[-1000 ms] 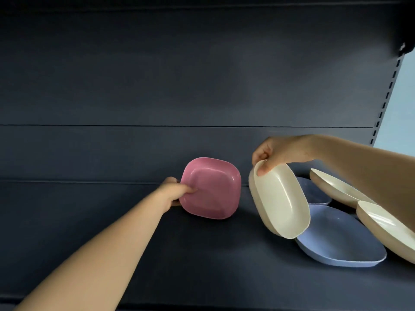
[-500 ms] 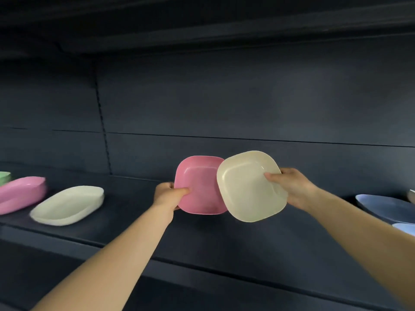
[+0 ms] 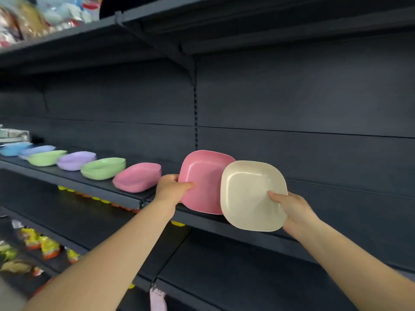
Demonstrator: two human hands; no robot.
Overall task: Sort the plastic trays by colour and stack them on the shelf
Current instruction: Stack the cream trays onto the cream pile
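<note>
Overlapping: cream tray (image 3: 249, 194) rim covers pink tray (image 3: 204, 176); dark shelf (image 3: 336, 194) rightward.

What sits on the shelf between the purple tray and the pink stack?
Head view: one green tray stack lies between the purple tray and the pink stack, with bare shelf in the gaps.

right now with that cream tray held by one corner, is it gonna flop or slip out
Probably stiff: the cream tray keeps its square shape though the right hand pinches only one corner. Likely light, since that small grip holds it tilted up. Its glossy surface looks smooth, so it could slip if the pinch loosens.
</note>
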